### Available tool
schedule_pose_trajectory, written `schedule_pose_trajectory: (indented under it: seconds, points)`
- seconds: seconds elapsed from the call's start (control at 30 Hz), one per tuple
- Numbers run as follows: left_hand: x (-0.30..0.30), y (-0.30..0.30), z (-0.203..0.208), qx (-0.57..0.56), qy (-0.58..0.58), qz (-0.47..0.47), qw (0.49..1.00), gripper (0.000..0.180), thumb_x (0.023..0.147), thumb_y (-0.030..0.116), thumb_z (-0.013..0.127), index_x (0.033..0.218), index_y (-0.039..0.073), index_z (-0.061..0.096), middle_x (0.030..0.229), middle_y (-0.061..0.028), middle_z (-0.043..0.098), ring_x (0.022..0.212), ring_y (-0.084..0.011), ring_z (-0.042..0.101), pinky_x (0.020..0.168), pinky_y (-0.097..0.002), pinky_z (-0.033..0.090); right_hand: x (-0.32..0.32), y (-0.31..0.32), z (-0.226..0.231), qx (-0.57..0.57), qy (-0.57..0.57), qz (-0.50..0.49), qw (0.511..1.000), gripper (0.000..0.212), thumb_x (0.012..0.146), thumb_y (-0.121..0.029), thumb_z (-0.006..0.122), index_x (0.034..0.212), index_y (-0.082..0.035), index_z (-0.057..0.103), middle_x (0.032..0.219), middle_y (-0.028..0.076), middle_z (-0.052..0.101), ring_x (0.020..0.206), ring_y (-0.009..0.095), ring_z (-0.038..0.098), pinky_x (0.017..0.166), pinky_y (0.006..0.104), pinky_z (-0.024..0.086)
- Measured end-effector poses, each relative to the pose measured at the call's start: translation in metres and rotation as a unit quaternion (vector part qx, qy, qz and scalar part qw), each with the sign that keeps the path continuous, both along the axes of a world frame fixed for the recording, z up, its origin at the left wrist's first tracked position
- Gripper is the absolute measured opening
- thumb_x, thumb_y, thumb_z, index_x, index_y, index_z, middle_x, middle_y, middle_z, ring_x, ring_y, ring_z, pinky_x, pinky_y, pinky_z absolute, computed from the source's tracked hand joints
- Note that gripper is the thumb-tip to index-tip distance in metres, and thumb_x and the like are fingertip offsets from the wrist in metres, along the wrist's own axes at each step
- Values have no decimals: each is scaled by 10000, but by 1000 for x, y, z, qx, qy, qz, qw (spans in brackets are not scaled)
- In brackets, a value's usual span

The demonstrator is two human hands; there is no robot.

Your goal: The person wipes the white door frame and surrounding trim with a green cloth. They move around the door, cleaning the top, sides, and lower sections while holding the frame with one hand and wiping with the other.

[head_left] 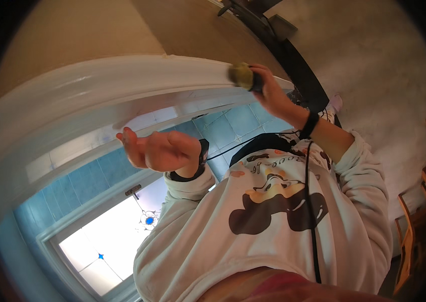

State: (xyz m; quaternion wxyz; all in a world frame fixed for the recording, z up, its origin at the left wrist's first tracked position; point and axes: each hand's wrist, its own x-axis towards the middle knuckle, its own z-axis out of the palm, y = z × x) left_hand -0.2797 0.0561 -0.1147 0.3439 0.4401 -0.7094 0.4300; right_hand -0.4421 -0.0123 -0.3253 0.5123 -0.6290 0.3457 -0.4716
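Observation:
My right hand (273,93) is wrapped round a stubby tool with a dark grip and an olive-yellow head (242,75). The tool's far end is smeared by motion, so I cannot make out its exact kind. That end is at the white moulded door frame (122,75); whether it touches cannot be told. My left hand (165,151) is raised below the frame, with fingers loosely bent and partly apart. Nothing shows in it. Dark bands circle both wrists.
A black cable (309,211) hangs down my front. Beyond the frame are blue tiles (84,183) and a window with leaded panes (104,251). A dark curved furniture edge (293,60) stands at upper right. Wooden chairs (414,221) are at the right edge.

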Motion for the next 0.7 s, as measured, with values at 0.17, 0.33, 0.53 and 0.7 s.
schedule_pose_trajectory:
  seconds: [0.17,0.33,0.53,0.7]
  points:
    - [0,-30,-3,-68,-24,-67,995,247,1031,159,521,1226,8,538,1338,-218,519,1292,-371,495,1065,-513,374,-17,3,3,90,9,45,995,670,792,48,733,1387,-66,447,1368,200,515,1292,390,534,1128,436,428]
    - [-6,-46,-7,-117,-76,-60,988,271,1030,236,582,1208,33,567,1251,-138,579,1301,-364,491,1086,-534,354,24,1,76,-154,-198,35,967,691,835,-197,743,1434,-67,425,1473,218,411,1376,423,401,1154,498,344]
    - [-3,-53,-18,-23,-10,-185,982,210,1014,208,615,1146,53,563,1482,-164,392,1349,-319,429,1124,-516,394,34,9,-3,-44,-178,-74,980,579,808,-154,796,1333,-98,556,1320,166,567,1215,385,548,1046,466,443]
    - [-3,-49,-18,-43,-151,-103,982,197,1026,229,526,1092,46,559,1401,-218,473,1342,-315,410,1103,-512,417,6,-1,-139,244,52,-70,966,483,872,-113,717,1337,-79,588,1258,193,636,1204,388,591,1016,469,481]
